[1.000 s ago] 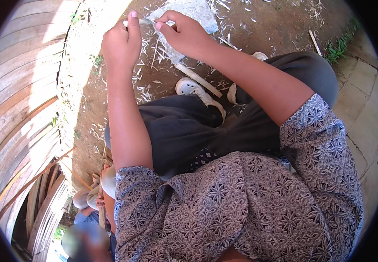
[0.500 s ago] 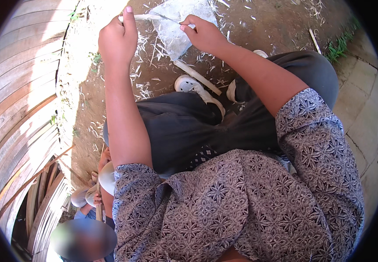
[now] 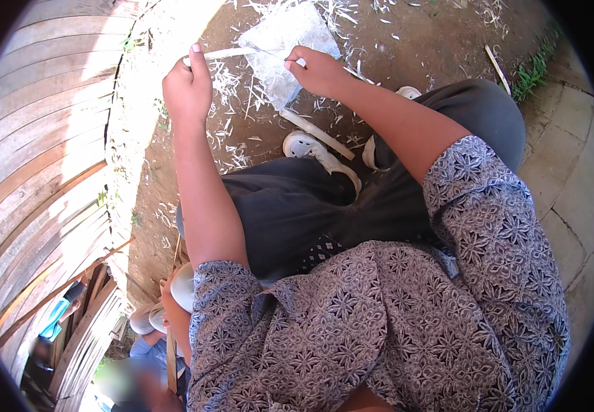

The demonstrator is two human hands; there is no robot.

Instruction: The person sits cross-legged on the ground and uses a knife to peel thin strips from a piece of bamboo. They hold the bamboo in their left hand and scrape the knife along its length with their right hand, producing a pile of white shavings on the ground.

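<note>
My left hand [image 3: 188, 86] is closed round one end of a pale, narrow strip of wood or bamboo [image 3: 227, 53], thumb raised along it. The strip runs rightward from the fist, roughly level. My right hand [image 3: 316, 72] grips a knife [image 3: 268, 53], its thin dark blade pointing left and meeting the strip's right end; the fingers hide most of its handle. Beneath both hands a whitish, crumpled plastic sheet [image 3: 280, 75] lies on the dirt among pale shavings [image 3: 225, 79].
A longer pale slat [image 3: 319, 134] lies beside my white shoe [image 3: 304, 145]. Wooden slats [image 3: 43, 137] line the left side. Paving [image 3: 564, 151] lies at the right. At lower left another person sits close by with an upright stick [image 3: 171, 360]; someone in blue [image 3: 53, 319] shows through a gap.
The view has shifted slightly. Both hands sit a little lower in the picture, still on the strip and the knife. A person in blue has come into sight through the slats.
</note>
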